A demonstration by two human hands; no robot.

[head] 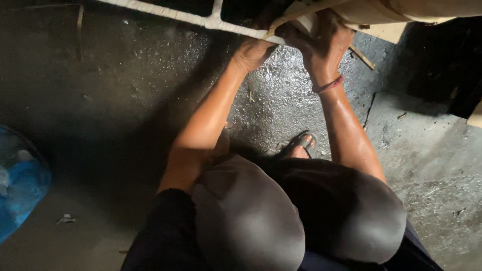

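Looking down from the head camera, I see both hands raised to twelve o'clock, working at a pale, cloth-wrapped bar frame [201, 20] that runs from eleven o'clock towards the top centre. My left hand [253, 51] is up against the underside of that white bar, its fingers curled over the bar's lower edge; they look closed on it, though shadow hides the tips. My right hand [321, 42] sits just beside it at one o'clock, with fingers wrapped round the end of a light tan wooden board [381, 15] that stretches to the top right corner. A thin wooden stick [362, 56] juts out below that board, just right of the right hand. A red thread band [329, 85] circles the right wrist.

Below the hands lies a dark, wet-looking concrete floor [281, 100], shining at the centre. A foot in a grey sandal [303, 145] rests on it near the middle, between the forearms. At six o'clock my two knees in dark grey cloth [301, 216] fill the view. A crumpled blue plastic bag [20, 185] lies at nine o'clock, well apart from the hands.
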